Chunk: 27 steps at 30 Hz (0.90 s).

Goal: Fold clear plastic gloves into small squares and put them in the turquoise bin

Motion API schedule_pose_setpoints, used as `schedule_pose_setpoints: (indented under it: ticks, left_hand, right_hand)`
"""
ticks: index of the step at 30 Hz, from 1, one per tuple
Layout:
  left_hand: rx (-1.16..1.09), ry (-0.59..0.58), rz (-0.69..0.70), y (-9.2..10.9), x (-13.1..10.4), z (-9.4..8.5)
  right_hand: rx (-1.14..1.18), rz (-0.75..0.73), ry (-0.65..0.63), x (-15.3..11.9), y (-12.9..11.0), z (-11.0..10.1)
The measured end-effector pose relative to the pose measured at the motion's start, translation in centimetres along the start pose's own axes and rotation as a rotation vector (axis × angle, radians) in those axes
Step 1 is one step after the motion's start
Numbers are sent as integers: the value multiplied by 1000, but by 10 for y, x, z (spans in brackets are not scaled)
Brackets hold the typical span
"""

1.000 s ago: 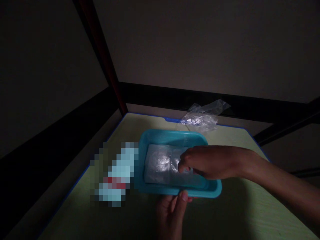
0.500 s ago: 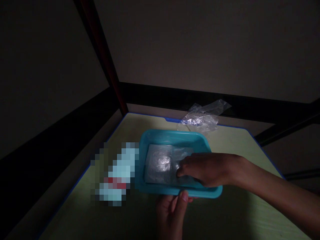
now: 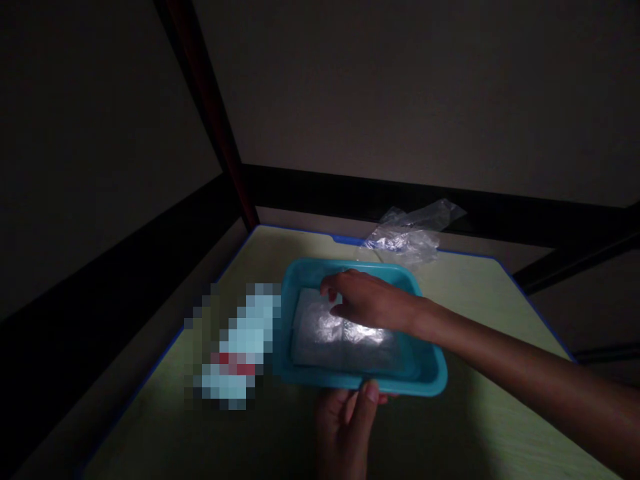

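Observation:
My left hand [image 3: 346, 427] grips the near rim of a turquoise plastic tray [image 3: 350, 385], thumb on top and fingers underneath. Inside the tray lie flat packets in shiny clear plastic [image 3: 325, 337], side by side; what they contain is too dim to make out. Over the tray reaches my right hand [image 3: 367, 300], its fingers curved with thumb and forefinger apart and nothing visible between them. It is above the far part of the packets and hides some of them; whether a fingertip touches the plastic I cannot tell.
A pale green table [image 3: 470, 287] with a blue edge stands in the corner of two dark walls. Crumpled clear plastic [image 3: 407, 237] lies at its far edge. Left of the tray is a blurred-out pale blue item [image 3: 247, 340] with a red band.
My right hand has moved left and away from me across the tray, and its fingers have spread from a closed position on the packets. The left hand keeps its grip on the rim.

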<state>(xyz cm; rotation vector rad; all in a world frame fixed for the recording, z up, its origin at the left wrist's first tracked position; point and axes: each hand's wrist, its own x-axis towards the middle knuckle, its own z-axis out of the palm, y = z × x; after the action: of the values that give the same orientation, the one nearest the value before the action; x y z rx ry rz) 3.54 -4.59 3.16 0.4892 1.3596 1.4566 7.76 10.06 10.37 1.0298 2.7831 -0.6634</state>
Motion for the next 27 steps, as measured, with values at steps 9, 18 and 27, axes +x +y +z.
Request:
schedule_pose_setpoints:
  ticks: [9, 18, 27]
  left_hand:
    - [-2, 30, 4, 0, -1, 1]
    - [-18, 5, 1, 0, 0, 0]
    - [-1, -5, 4, -2, -1, -1]
  right_hand:
    - [43, 45, -121, 25, -6, 4]
    - [94, -11, -230, 31, -7, 0]
    - [124, -18, -254, 35, -12, -1]
